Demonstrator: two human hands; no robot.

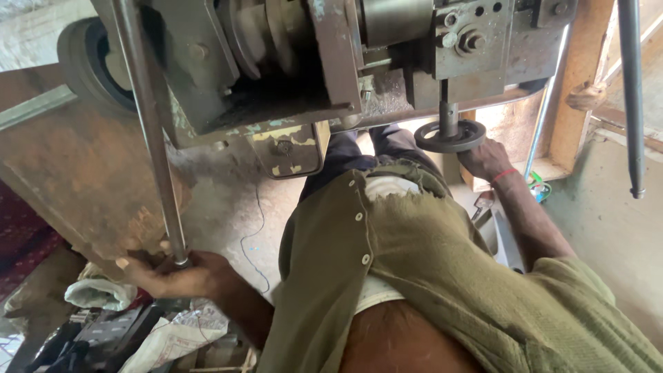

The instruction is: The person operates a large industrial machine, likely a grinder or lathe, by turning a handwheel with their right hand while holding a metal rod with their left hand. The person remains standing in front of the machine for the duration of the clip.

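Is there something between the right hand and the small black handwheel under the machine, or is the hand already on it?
Nothing visible stands between them. The right hand is already at the handwheel, with its fingers on the rim. The left hand grips the lower end of the long steel rod.

Shirt (442, 276): olive-green, worn open, frayed at the upper edge.
Buttons (358, 216): small, pale, set in a row along the placket.
Undershirt (387, 186): white, possibly torn; partly hidden.
Trousers (359, 148): dark blue.
Right wrist (505, 175): red thread band.
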